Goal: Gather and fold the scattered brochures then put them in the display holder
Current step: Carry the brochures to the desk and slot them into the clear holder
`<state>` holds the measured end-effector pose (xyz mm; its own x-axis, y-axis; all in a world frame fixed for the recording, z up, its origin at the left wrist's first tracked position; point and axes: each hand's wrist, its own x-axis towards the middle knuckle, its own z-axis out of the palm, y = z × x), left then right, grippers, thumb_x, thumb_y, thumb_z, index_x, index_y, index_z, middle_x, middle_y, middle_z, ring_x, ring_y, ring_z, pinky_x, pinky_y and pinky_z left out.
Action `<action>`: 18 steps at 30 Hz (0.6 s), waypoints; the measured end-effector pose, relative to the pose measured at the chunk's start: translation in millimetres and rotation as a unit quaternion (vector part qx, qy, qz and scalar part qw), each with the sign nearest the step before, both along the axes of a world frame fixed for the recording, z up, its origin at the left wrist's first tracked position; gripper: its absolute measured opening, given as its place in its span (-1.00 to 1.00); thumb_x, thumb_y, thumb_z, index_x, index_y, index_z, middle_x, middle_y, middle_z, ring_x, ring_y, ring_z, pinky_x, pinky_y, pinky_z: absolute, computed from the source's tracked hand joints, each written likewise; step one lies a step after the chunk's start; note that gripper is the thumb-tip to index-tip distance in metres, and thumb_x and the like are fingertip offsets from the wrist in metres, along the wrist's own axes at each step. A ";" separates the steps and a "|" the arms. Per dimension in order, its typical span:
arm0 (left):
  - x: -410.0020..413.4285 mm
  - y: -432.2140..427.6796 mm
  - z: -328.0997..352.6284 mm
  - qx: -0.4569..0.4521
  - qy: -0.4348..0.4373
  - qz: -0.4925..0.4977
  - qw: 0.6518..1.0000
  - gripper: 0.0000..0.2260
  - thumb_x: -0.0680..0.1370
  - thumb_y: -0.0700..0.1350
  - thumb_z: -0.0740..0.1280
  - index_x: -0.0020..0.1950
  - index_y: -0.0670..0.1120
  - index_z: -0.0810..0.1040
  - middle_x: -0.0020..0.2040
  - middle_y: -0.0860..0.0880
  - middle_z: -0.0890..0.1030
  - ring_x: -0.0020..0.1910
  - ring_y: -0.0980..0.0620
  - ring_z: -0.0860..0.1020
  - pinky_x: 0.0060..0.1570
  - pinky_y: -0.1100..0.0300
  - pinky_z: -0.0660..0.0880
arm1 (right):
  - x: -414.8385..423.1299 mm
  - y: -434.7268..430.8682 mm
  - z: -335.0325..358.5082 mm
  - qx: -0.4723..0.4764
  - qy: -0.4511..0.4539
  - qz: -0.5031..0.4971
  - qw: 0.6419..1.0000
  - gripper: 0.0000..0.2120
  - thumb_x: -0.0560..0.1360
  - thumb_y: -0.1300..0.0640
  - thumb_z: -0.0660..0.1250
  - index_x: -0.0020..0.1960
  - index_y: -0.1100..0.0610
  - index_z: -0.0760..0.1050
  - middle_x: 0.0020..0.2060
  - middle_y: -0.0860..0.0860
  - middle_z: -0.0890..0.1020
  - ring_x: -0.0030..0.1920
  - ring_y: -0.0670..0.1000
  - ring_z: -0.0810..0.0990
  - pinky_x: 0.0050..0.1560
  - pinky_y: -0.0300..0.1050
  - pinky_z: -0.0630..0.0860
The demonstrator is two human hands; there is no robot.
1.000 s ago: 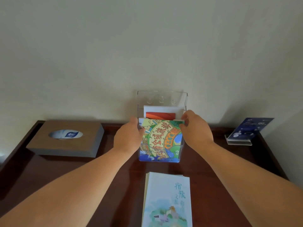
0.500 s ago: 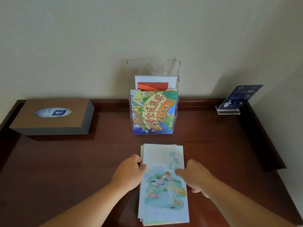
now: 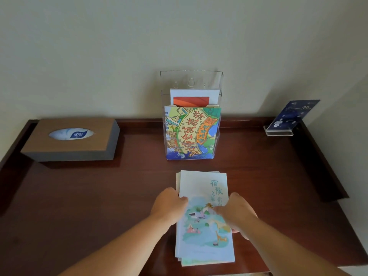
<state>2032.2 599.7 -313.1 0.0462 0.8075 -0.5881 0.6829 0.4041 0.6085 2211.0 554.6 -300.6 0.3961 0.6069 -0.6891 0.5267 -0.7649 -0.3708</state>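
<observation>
A stack of pale blue folded brochures [image 3: 203, 242] lies on the dark wooden table near its front edge. My left hand [image 3: 169, 208] grips the stack's left edge, thumb on the top cover. My right hand [image 3: 236, 213] grips the right edge, fingers curled over it. Behind the stack stands the clear acrylic display holder [image 3: 191, 80] against the wall. Its front pocket holds a colourful cartoon-map brochure [image 3: 192, 132]. Its back pocket holds a white and orange brochure [image 3: 192, 98].
A brown tissue box [image 3: 73, 139] sits at the back left. A small acrylic sign stand with a dark blue card [image 3: 288, 118] is at the back right. The table [image 3: 99, 196] has raised rims on the left, back and right.
Both hands left the colourful brochure in the holder and came down to the pale blue stack. They now grip its two side edges more closely than half a second ago.
</observation>
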 end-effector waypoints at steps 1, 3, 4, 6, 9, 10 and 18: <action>1.1 1.0 0.9 -0.021 -0.017 0.022 0.999 -0.80 0.43 -0.14 0.26 -0.39 -0.10 0.36 -0.43 -0.04 0.46 -0.41 -0.07 0.48 -0.35 0.16 0.40 | 0.9 0.0 -1.4 0.004 0.002 -0.004 1.000 -0.65 0.45 0.00 0.45 0.09 0.13 0.41 -0.05 0.04 0.63 -0.11 0.10 0.67 -0.13 0.12 0.66; 4.3 2.5 2.3 -0.048 -0.031 0.049 0.997 -0.80 0.43 -0.17 0.27 -0.40 -0.12 0.38 -0.42 -0.08 0.47 -0.41 -0.09 0.46 -0.36 0.14 0.40 | 2.7 -0.2 -4.1 0.010 0.006 -0.014 1.000 -0.73 0.46 0.03 0.44 0.02 0.11 0.43 -0.08 0.03 0.64 -0.16 0.09 0.68 -0.19 0.11 0.68; 5.6 2.8 2.5 -0.051 -0.035 0.052 0.997 -0.81 0.43 -0.17 0.27 -0.38 -0.13 0.41 -0.41 -0.08 0.48 -0.41 -0.08 0.46 -0.37 0.15 0.38 | 3.5 -0.6 -5.4 0.012 0.012 -0.020 1.000 -0.75 0.45 0.04 0.44 0.00 0.10 0.44 -0.09 0.03 0.64 -0.18 0.08 0.68 -0.21 0.10 0.68; 7.9 2.1 4.2 -0.047 -0.035 0.038 0.998 -0.88 0.45 -0.13 0.27 -0.23 -0.16 0.50 -0.30 -0.06 0.58 -0.35 -0.05 0.53 -0.37 0.19 0.39 | 5.4 -2.1 -8.3 0.016 0.030 -0.039 0.999 -0.76 0.45 0.03 0.45 -0.02 0.10 0.45 -0.10 0.03 0.66 -0.18 0.09 0.69 -0.22 0.11 0.68; 9.1 -1.9 6.8 -0.013 0.013 -0.020 1.000 -0.83 0.50 -0.06 0.27 0.04 -0.10 0.46 -0.07 -0.02 0.59 -0.20 0.02 0.60 -0.41 0.21 0.40 | 8.5 -4.6 -11.4 0.022 0.046 -0.056 0.997 -0.78 0.46 0.04 0.44 -0.01 0.10 0.46 -0.10 0.04 0.67 -0.18 0.09 0.70 -0.24 0.11 0.68; 9.1 -4.1 8.0 0.007 0.036 -0.040 0.999 -0.83 0.51 -0.05 0.27 0.06 -0.07 0.44 -0.04 -0.01 0.56 -0.18 0.03 0.59 -0.41 0.20 0.39 | 8.9 -4.9 -12.1 0.024 0.048 -0.058 0.997 -0.80 0.46 0.05 0.43 -0.02 0.09 0.45 -0.10 0.04 0.67 -0.18 0.08 0.70 -0.24 0.11 0.68; 12.7 -9.6 20.0 0.012 -0.094 -0.006 0.995 -0.94 0.54 -0.12 0.29 -0.05 -0.04 0.42 -0.11 -0.08 0.61 -0.15 -0.02 0.62 -0.26 0.12 0.48 | 16.3 -8.4 -2.9 0.040 0.034 -0.044 0.998 -0.74 0.47 0.04 0.41 0.07 0.10 0.43 0.01 0.04 0.61 -0.14 0.07 0.68 -0.18 0.09 0.68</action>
<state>2044.9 590.1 -293.2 0.1634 0.8200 -0.5485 0.5610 0.3801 0.7354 2227.3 546.2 -303.5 0.4036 0.6267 -0.6666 0.4308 -0.7729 -0.4658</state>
